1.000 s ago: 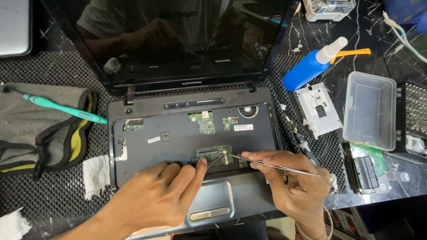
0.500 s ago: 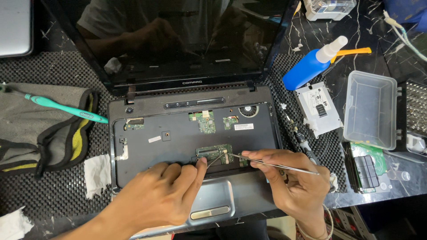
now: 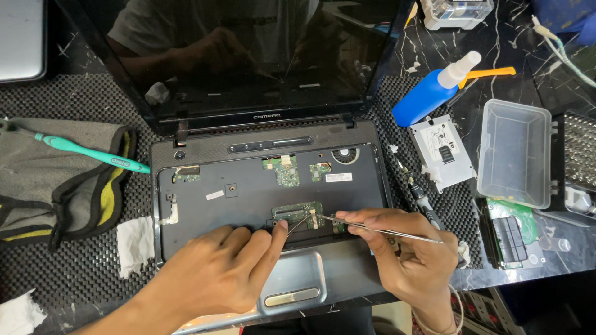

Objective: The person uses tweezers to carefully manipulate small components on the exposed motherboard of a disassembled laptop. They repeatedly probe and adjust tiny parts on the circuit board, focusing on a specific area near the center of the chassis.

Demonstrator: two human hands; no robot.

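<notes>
The work surface is a black stone-look tabletop with white veining [image 3: 496, 43], visible bare toward 1 and 2 o'clock. A black woven anti-slip mat with a fine grid texture [image 3: 74, 260] covers it from 9 o'clock across the centre to about 4 o'clock, where its edge meets the bare top. The front edge of the table runs along 5 o'clock; below it the space is dark and unclear. Lighting is even and comes from overhead, giving soft glare on the polished top at 1 o'clock. No wall, window or floor can be made out. A pale grey flat slab [image 3: 22, 37] sits cut off at 10 o'clock.
</notes>
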